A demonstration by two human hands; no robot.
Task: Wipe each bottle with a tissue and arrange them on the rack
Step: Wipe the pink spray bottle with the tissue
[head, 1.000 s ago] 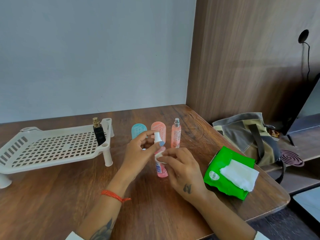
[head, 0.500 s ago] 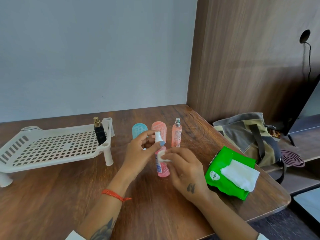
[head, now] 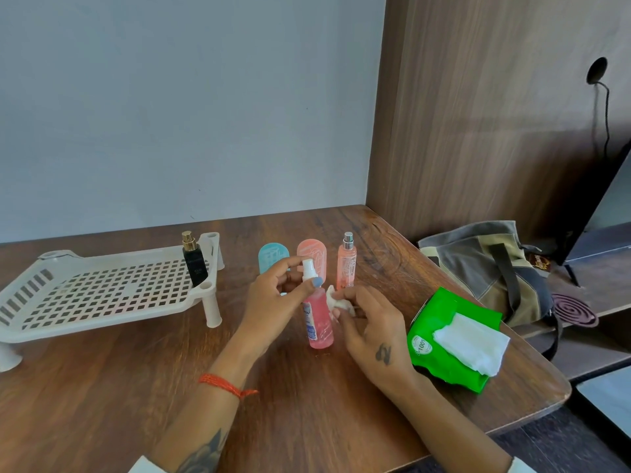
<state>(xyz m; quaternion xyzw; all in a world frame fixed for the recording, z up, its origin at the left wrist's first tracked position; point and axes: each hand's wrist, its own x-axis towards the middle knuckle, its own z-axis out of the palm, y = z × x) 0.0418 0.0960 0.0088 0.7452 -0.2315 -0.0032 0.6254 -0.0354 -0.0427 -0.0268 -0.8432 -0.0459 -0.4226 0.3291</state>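
black bottle (head: 194, 264) on rack (head: 102, 295)

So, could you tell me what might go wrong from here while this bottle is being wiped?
1. The left hand pinches only the white spray top of the pink bottle, so sideways wiping pressure from the tissue could tip it.
2. The peach spray bottle stands close behind the right hand and may get knocked over.
3. The black bottle sits at the rack corner; a bump might topple it.
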